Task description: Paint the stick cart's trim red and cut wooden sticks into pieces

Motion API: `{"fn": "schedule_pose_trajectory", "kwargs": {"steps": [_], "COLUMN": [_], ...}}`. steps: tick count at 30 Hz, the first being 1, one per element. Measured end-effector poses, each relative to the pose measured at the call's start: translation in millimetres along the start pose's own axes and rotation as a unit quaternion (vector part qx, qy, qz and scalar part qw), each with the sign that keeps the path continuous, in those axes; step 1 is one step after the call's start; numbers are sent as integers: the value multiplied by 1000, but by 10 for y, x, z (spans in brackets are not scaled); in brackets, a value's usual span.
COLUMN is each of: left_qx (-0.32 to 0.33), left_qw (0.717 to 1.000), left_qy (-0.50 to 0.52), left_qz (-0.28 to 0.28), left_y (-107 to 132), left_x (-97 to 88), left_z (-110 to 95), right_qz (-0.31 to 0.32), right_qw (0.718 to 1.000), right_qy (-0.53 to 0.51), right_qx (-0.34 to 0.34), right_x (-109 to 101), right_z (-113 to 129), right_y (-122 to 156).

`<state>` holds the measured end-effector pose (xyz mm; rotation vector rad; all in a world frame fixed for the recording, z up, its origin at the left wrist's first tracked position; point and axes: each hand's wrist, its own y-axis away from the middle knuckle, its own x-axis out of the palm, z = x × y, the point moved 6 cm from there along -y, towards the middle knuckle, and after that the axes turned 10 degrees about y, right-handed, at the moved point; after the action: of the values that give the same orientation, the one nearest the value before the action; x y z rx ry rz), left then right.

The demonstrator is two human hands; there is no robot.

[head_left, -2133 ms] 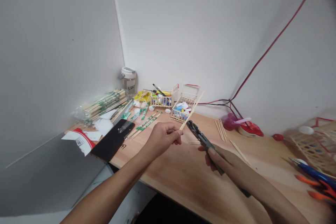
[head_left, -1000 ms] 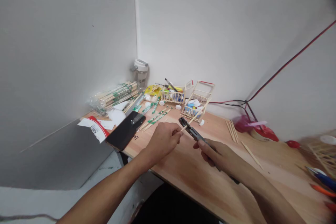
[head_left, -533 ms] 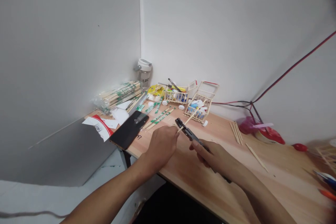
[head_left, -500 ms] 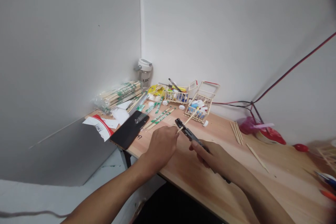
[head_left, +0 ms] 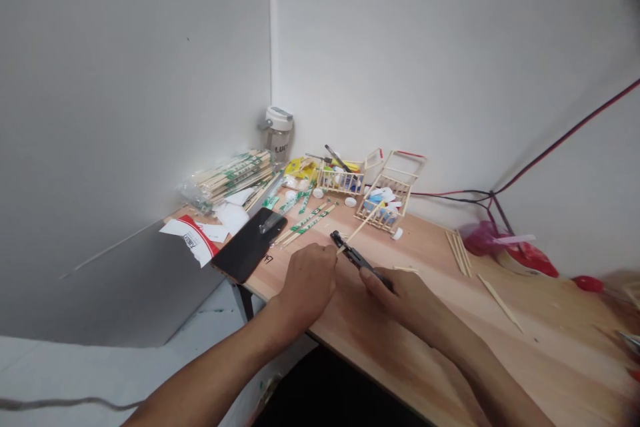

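Observation:
My left hand [head_left: 309,280] is closed around the near end of a pale wooden chopstick [head_left: 361,226]. The chopstick slants away to the upper right, toward the small wooden carts. My right hand [head_left: 400,290] grips black pliers [head_left: 356,256], with the thumb along the handle. Their head lies across the chopstick just beyond my left fist; whether the jaws bite into it is too small to tell. Behind the tool stands a stick-built cart [head_left: 387,203] with white wheels, holding white, blue and red bits. Beside it is a second cart [head_left: 340,181] with pens in it.
A black phone [head_left: 249,245] lies at the table's left edge, near a torn red-and-white packet [head_left: 193,237]. Bundled chopsticks [head_left: 230,180] and a bottle [head_left: 278,133] stand by the wall. Loose sticks [head_left: 457,253], a pink bag [head_left: 477,238] and cables are to the right.
The view has shifted slightly, so the tabletop items sit a little differently in frame. The right hand's pliers have tilted slightly on the chopstick. A short pale piece now shows beyond my right hand.

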<state>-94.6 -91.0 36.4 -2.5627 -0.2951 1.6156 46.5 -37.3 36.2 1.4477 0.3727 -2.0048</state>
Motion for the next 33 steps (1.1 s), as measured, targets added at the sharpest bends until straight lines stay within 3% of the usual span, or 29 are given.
{"fn": "schedule_pose_trajectory", "kwargs": {"steps": [7, 15, 22, 33], "left_qx": [-13, -10, 1, -12], "left_qw": [999, 998, 999, 999], "left_qy": [-4, -20, -34, -25], "left_qz": [40, 61, 35, 23], "left_y": [53, 41, 70, 135], "left_x": [68, 77, 119, 65], "left_z": [14, 14, 67, 51], "right_qz": [-14, 12, 44, 26], "right_qw": [998, 996, 994, 995], "right_qy": [60, 86, 95, 89], "right_qx": [6, -1, -11, -41], "right_x": [47, 70, 68, 118], "right_z": [-70, -26, 38, 11], "right_y": [-48, -74, -103, -56]}}
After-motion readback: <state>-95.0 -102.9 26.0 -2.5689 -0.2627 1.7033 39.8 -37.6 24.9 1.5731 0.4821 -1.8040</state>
